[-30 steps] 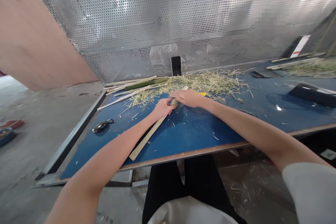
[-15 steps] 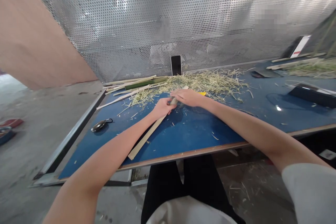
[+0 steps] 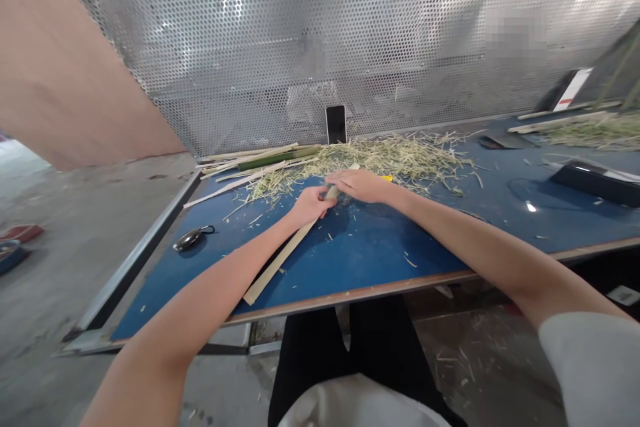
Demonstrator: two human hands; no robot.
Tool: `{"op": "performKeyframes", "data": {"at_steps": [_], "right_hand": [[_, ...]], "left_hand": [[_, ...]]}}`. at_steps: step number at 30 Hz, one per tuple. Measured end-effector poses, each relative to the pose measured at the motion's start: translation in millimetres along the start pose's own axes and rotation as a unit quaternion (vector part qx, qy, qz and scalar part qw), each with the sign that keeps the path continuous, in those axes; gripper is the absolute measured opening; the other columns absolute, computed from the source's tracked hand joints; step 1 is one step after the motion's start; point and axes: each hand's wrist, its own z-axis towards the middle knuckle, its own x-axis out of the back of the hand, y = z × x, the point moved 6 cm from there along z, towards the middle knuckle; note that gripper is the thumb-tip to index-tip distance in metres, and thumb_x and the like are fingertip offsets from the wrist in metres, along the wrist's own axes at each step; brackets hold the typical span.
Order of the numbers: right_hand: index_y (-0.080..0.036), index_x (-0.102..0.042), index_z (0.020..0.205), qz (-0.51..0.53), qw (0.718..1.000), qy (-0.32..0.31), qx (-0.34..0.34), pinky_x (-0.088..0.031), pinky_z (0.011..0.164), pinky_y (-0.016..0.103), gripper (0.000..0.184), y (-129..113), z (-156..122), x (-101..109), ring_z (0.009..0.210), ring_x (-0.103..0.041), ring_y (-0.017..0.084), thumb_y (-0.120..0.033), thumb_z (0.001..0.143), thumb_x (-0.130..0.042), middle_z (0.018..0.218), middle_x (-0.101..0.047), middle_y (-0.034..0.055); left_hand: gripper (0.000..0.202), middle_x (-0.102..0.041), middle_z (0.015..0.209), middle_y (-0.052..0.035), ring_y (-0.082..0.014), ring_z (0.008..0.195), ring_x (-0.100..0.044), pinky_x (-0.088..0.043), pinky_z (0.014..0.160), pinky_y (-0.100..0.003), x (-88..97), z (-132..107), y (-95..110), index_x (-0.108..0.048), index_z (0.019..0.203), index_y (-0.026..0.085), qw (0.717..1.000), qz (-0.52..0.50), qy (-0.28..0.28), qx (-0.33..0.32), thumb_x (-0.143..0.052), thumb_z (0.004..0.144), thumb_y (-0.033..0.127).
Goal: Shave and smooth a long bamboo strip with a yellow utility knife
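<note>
While your left hand [image 3: 309, 204] is closed around the bamboo strip [image 3: 280, 259], your right hand [image 3: 359, 185] presses over its far end; whether it grips a yellow-handled tool [image 3: 385, 179] beneath cannot be determined. Neither hand has shifted over the last second, so the work remains at the same spot. The strip lies diagonally on the blue table [image 3: 380, 247], with shavings [image 3: 390, 155] and a phone [image 3: 335, 124] beyond.

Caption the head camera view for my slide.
Both hands, left hand and right hand, grip a bamboo strip on a blue table.
</note>
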Motion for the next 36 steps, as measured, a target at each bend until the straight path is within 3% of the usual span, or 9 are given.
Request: {"op": "performKeyframes", "data": {"at_steps": [3,5,7,11,13,20,28,33,36], "right_hand": [[-0.021,-0.072,0.145,-0.005,0.997,0.034,-0.068,-0.047,0.124,0.057,0.06,32.8,-3.5,8.2,0.148,-0.058,0.034,-0.047,0.113,-0.029,0.155,-0.066,0.0107],[-0.019,-0.074,0.142,-0.016,0.994,0.052,-0.094,-0.046,0.124,0.059,0.061,40.4,-4.2,8.8,0.148,-0.059,0.035,-0.045,0.112,-0.027,0.151,-0.069,0.0129],[-0.017,-0.073,0.142,-0.028,0.995,0.054,-0.085,-0.044,0.126,0.057,0.062,30.4,-2.0,4.3,0.148,-0.058,0.034,-0.044,0.113,-0.026,0.151,-0.069,0.0141],[-0.019,-0.073,0.144,0.0,1.0,0.014,0.004,-0.039,0.131,0.05,0.058,-10.8,4.2,-7.6,0.152,-0.055,0.03,-0.047,0.114,-0.032,0.158,-0.063,0.0112],[-0.022,-0.073,0.145,0.015,1.0,-0.001,0.025,-0.039,0.13,0.05,0.057,-16.9,4.7,-8.0,0.153,-0.054,0.029,-0.048,0.114,-0.033,0.161,-0.061,0.0086],[-0.022,-0.075,0.141,-0.017,0.996,0.05,-0.074,-0.046,0.125,0.051,0.062,28.3,-2.6,5.7,0.146,-0.06,0.032,-0.05,0.114,-0.026,0.15,-0.07,0.0101],[-0.025,-0.07,0.149,0.022,1.0,-0.003,0.019,-0.041,0.13,0.049,0.058,-8.4,1.3,-2.8,0.152,-0.054,0.027,-0.049,0.114,-0.031,0.16,-0.062,0.0043],[-0.022,-0.073,0.142,-0.019,0.998,0.027,-0.059,-0.048,0.123,0.053,0.06,16.7,-0.9,7.8,0.144,-0.062,0.032,-0.047,0.114,-0.027,0.152,-0.069,0.0093],[-0.02,-0.075,0.138,-0.046,0.995,0.041,-0.075,-0.048,0.123,0.056,0.061,18.4,-0.4,3.4,0.141,-0.064,0.034,-0.046,0.113,-0.026,0.145,-0.073,0.0126]], "left_hand": [[0.015,-0.057,0.045,0.0054,-0.0123,0.041,-0.049,-0.035,0.051,-0.024,-1.1,-0.8,0.2,-0.068,0.088,0.019,1.0,0.009,-0.008,0.012,-0.07,0.089,0.034],[0.015,-0.058,0.046,0.0052,-0.0123,0.042,-0.05,-0.035,0.051,-0.024,-1.7,-1.5,1.0,-0.068,0.087,0.019,1.0,0.012,-0.012,0.012,-0.071,0.089,0.034],[0.015,-0.058,0.046,0.0055,-0.0121,0.042,-0.05,-0.036,0.052,-0.024,-1.3,-1.9,1.0,-0.067,0.085,0.019,1.0,0.015,-0.009,0.013,-0.07,0.089,0.033],[0.013,-0.055,0.043,0.0065,-0.0119,0.042,-0.05,-0.037,0.054,-0.024,-0.3,-1.0,0.8,-0.065,0.082,0.019,1.0,0.016,-0.005,0.004,-0.069,0.089,0.029],[0.012,-0.055,0.044,0.0067,-0.0121,0.042,-0.051,-0.038,0.055,-0.024,-0.1,-0.3,1.4,-0.067,0.084,0.019,1.0,0.013,-0.005,-0.008,-0.069,0.089,0.03],[0.017,-0.057,0.046,0.0058,-0.0123,0.042,-0.05,-0.036,0.052,-0.024,-1.4,-1.1,0.8,-0.068,0.087,0.019,1.0,0.011,-0.009,0.008,-0.071,0.089,0.036],[0.017,-0.056,0.045,0.0069,-0.0121,0.043,-0.052,-0.039,0.055,-0.023,-0.2,0.7,-0.7,-0.071,0.093,0.018,1.0,0.008,-0.004,-0.014,-0.069,0.089,0.034],[0.017,-0.058,0.045,0.0055,-0.0113,0.04,-0.048,-0.036,0.051,-0.024,-0.8,1.5,-2.7,-0.068,0.087,0.019,1.0,0.008,-0.006,0.003,-0.07,0.088,0.036],[0.017,-0.058,0.045,0.005,-0.011,0.04,-0.048,-0.036,0.05,-0.024,-0.8,-0.3,-1.3,-0.066,0.084,0.02,1.0,0.016,-0.008,0.006,-0.07,0.089,0.036]]}}
